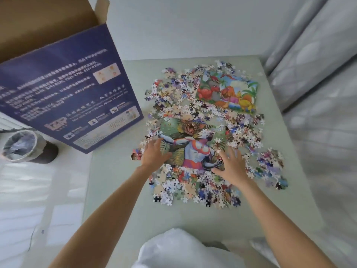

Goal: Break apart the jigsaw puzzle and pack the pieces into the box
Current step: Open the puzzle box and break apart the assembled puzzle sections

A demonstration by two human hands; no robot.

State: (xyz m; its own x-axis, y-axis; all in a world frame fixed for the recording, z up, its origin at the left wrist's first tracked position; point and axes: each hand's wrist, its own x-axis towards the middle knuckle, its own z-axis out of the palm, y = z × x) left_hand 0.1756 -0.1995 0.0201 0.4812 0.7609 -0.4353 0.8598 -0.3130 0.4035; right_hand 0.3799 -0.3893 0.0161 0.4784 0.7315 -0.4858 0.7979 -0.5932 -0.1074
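- The jigsaw puzzle (pixel 190 144) lies flat on the pale green table (pixel 193 219), near the middle. The part w/ the red & silver hero and a spiky monster is still joined in one chunk.
- Loose pieces (pixel 195 188) are piled all round that chunk: in front, behind & to the right.
- A small heap of pieces (pixel 271 161) sits apart on the right side of the table.
- Left hand (pixel 154 153) lies on the left edge of the joined chunk, fingers spread & mostly straight. It presses down, not gripping anything.
- Right hand (pixel 230 164) lies on the right bottom corner of the chunk, fingers spread too. The thumb is down by the chunk's edge; can't tell if it hooks under.
- Both arms are bare & reach in from the bottom.
- A second, smaller puzzle w/ bright dinosaurs (pixel 228 93) lies at the far right of the table, partly under loose pieces.
- The box (pixel 63 89) is big, dark blue w/ white writing. It stands tilted at the table's left corner, top flaps open, brown inside.
- A round bin (pixel 19 146) w/ a bag in it stands on the floor, left of the box.
- Something white & soft (pixel 183 248) is at the bottom, close to the person.
- Grey patterned fabric (pixel 318 64) runs along the right side.
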